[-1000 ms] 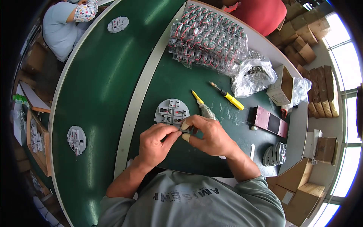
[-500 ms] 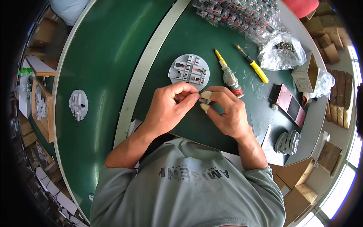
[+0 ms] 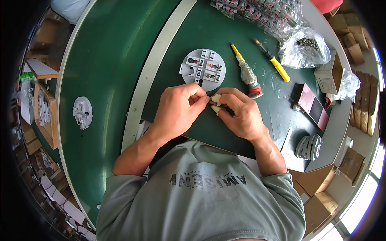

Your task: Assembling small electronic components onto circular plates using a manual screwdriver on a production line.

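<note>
Both hands meet just on the near side of a round grey plastic base [image 3: 217, 83], which lies flat with moulded slots and several small black and red parts. My left hand [image 3: 179, 107] is closed in a pinch of thumb and forefinger. My right hand [image 3: 239, 112], pale finger covers on thumb and forefinger, is pinched too, its tips against the left ones. A tiny dark piece shows between the fingertips, too small and covered to name. A screwdriver with its handle wrapped in plastic [image 3: 248, 75] lies right of the base, and beyond it is a yellow-handled soldering iron [image 3: 279, 69].
Another round grey base [image 3: 83, 112] sits on the green belt at left, past a pale rail [image 3: 160, 52]. At far right are a bag of small metal parts [image 3: 303, 48], a carton [image 3: 327, 74], a reddish box [image 3: 311, 105] and stacked grey discs [image 3: 309, 147]. Bagged wired parts [image 3: 257, 14] lie behind.
The view has shifted slightly, so the bench things sit a little higher and farther right. My hands keep pinching together, with the right fingertips slightly closer to the left.
</note>
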Motion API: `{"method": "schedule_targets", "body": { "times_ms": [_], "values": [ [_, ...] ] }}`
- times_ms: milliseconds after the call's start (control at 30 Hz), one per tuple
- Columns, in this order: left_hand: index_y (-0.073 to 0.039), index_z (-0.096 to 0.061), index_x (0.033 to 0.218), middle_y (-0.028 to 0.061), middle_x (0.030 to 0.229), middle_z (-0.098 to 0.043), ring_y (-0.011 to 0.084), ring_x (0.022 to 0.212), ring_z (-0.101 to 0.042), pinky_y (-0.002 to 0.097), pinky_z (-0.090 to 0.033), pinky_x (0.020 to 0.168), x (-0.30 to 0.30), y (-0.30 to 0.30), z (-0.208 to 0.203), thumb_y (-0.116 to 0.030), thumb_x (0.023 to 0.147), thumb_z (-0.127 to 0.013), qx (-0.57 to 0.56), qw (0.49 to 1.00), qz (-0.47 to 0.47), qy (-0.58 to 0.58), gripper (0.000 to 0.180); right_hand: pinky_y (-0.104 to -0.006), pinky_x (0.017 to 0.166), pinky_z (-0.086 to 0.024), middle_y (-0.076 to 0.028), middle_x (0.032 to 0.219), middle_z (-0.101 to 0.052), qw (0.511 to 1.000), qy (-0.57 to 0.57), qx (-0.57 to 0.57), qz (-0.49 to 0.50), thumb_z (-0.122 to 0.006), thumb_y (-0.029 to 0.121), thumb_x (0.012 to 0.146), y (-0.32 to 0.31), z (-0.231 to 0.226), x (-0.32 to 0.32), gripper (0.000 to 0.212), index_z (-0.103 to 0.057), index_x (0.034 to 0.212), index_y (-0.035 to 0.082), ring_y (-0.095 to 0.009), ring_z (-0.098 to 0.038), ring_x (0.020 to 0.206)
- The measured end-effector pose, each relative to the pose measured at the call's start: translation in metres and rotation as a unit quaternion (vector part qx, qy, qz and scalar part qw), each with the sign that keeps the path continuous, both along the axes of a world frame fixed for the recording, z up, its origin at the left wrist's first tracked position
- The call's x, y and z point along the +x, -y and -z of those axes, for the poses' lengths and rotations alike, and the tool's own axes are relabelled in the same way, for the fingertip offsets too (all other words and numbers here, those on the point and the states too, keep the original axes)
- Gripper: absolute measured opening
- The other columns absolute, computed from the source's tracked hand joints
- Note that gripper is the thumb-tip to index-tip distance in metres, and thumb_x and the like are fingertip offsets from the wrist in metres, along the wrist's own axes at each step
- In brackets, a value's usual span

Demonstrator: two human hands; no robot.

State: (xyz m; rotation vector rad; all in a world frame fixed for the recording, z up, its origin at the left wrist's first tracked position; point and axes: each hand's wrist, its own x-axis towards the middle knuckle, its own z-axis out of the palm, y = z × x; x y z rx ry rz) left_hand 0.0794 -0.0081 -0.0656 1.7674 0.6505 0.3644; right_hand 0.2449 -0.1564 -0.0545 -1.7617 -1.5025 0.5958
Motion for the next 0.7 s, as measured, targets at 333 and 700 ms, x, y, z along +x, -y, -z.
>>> {"method": "schedule_targets", "body": {
  "times_ms": [333, 700],
  "values": [
    [0.001, -0.073, 0.091, 0.0137, 0.081, -0.077, 0.0248, 0.067, -0.074, 0.035, -0.056, 0.063, -0.002, -0.002, -0.013, -0.007, 0.092, -0.081, 0.098, 0.993, 0.01, -0.064, 0.012, -0.0378, 0.084, -0.062, -0.014, 0.116, -0.073, 0.999, 0.039, -0.004, -0.014, -0.082, -0.002, 0.08, -0.004, 0.0, 0.003, 0.031, -0.07, 0.109, 0.001, -0.03, -0.073, 0.099],
    [-0.008, -0.049, 0.158, 0.0181, 0.136, -0.069, 0.0369, 0.13, -0.064, 0.0462, -0.052, 0.108, -0.015, -0.062, -0.002, -0.011, 0.077, -0.094, 0.296, 0.955, -0.004, 0.013, 0.093, -0.0451, 0.085, -0.056, -0.012, 0.102, -0.073, 0.995, 0.093, -0.031, 0.035, -0.085, 0.004, 0.078, -0.041, -0.042, -0.003, 0.028, -0.071, 0.103, 0.003, -0.035, -0.069, 0.096]
  ]
}}
